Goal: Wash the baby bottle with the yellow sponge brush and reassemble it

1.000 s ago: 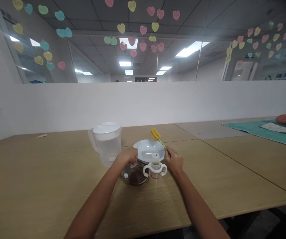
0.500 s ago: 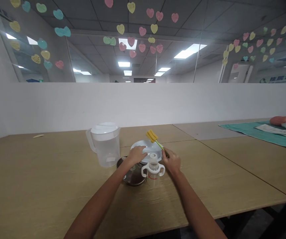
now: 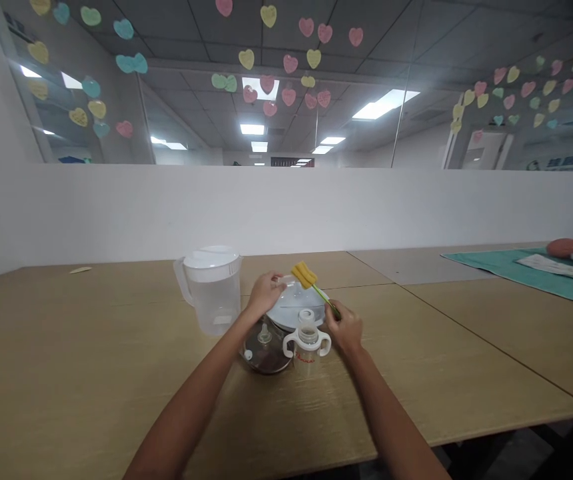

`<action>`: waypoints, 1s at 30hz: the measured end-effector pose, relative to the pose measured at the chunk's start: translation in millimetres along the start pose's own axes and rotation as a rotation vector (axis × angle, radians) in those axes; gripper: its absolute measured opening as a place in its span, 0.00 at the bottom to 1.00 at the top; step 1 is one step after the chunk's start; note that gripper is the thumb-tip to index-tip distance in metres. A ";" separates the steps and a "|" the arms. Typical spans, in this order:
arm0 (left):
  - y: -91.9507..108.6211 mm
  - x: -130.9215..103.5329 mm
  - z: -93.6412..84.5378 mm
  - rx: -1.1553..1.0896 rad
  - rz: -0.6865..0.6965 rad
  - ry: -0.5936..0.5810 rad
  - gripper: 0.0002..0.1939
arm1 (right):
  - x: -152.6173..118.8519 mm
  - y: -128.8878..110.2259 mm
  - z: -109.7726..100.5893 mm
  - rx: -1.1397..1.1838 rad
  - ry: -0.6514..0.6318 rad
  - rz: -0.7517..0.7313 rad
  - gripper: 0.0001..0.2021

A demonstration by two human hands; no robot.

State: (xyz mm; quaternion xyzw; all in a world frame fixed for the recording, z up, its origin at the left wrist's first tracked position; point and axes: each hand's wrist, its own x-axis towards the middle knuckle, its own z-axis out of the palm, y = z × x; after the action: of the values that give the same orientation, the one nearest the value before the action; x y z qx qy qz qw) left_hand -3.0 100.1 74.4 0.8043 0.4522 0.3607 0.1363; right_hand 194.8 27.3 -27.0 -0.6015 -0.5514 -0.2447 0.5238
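Note:
My right hand [image 3: 345,325] is closed around the green handle of a sponge bottle brush [image 3: 305,274], its yellow head raised above a white basin [image 3: 294,316]. Over the basin's left side, my left hand [image 3: 265,292] pinches a clear plastic cover [image 3: 284,283], whose outline is faint. Between my forearms stands a baby bottle [image 3: 307,355] with two white handles and an open top. A white ring-like piece [image 3: 306,315] shows just behind its neck. To its left, a bottle nipple [image 3: 264,333] rests on a dark round tray [image 3: 269,360].
A lidded clear plastic pitcher [image 3: 215,293] stands left of the basin. Far right, a green cloth [image 3: 496,262] carries a patterned cloth and a reddish object [image 3: 568,247]. A white wall [image 3: 286,210] borders the table's back. A small flat piece [image 3: 80,270] lies far left.
My left hand has moved up and slightly left from the basin, with the clear cover now showing in its fingers. The nipple on the tray is uncovered. My right hand and brush have barely moved.

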 end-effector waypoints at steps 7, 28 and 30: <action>0.1 7.1 -23.9 -0.385 0.019 0.108 0.15 | 0.0 -2.5 -1.6 0.030 0.042 -0.106 0.14; 24.5 -15.9 -62.1 0.310 0.253 -0.010 0.20 | 2.0 -3.6 -6.5 -0.032 0.068 -0.345 0.11; 23.1 -18.4 -71.6 0.417 0.214 -0.074 0.24 | 2.7 -1.1 -6.6 -0.041 0.090 -0.265 0.12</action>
State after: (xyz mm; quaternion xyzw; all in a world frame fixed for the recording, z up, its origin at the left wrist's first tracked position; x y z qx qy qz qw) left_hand -45.0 64.5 128.9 0.8710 0.4240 0.2420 -0.0554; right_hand 196.3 22.2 -22.1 -0.5225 -0.5968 -0.3496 0.4986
